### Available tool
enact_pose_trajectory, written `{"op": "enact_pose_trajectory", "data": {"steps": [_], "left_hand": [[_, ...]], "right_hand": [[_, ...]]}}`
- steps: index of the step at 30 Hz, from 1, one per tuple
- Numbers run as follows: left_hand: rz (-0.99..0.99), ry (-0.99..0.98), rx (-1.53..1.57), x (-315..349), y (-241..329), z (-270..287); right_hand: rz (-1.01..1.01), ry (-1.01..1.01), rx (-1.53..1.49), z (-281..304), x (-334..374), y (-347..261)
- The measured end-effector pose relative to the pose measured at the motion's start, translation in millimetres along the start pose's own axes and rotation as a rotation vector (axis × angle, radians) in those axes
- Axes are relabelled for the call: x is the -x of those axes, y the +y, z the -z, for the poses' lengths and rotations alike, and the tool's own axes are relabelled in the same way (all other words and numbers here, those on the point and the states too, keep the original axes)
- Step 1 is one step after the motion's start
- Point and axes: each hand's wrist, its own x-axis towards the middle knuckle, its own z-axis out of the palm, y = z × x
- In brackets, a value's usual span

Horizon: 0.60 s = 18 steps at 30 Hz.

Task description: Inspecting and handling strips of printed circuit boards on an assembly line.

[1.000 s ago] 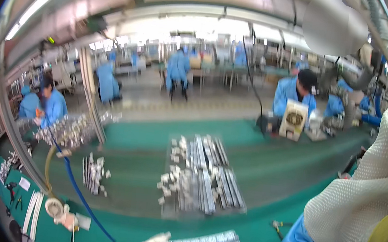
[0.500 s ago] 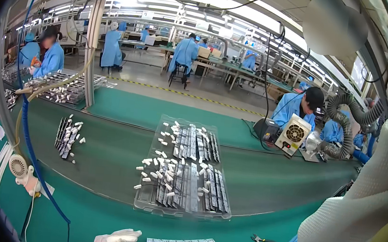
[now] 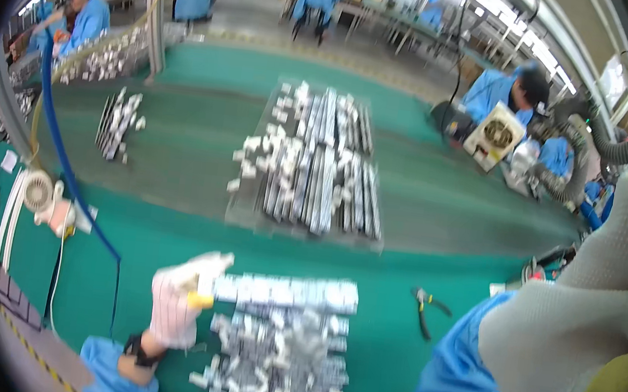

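Note:
My left hand (image 3: 176, 300), in a white glove with a yellow finger cover, closes on the left end of a pale circuit board strip (image 3: 284, 291). The strip lies level along the far side of a pile of circuit board strips (image 3: 276, 358) with small white connectors. My right hand (image 3: 561, 340), in a white dotted glove with a yellow fingertip cover, is raised very close at the right edge. One of its fingers stretches upward, and nothing shows in it. The picture's edge cuts off part of that hand.
Beyond the green bench, a clear plastic tray (image 3: 244, 211) carries rows of strips. A smaller strip bundle (image 3: 114, 127) lies left of it. Cutting pliers (image 3: 425, 311) rest right of the pile. A small fan (image 3: 39, 192) and blue hose (image 3: 63, 156) stand left. A co-worker (image 3: 492, 92) sits far right.
The view has tipped downward, bringing the strip pile and my left forearm into sight. My left hand still holds the strip's end. My right hand stays raised near the right edge.

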Motion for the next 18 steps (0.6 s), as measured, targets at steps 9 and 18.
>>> {"op": "enact_pose_trajectory", "data": {"steps": [9, 18], "left_hand": [[0.153, 0.008, 0.641, 7.5, -21.7, -5.4], [0.134, -0.048, 0.192, 17.3, -28.6, -3.7]], "right_hand": [[-0.307, -0.134, -0.012, 6.0, 53.6, -46.2], [-1.490, -0.424, -0.521, 18.5, 161.8, -34.6]]}}
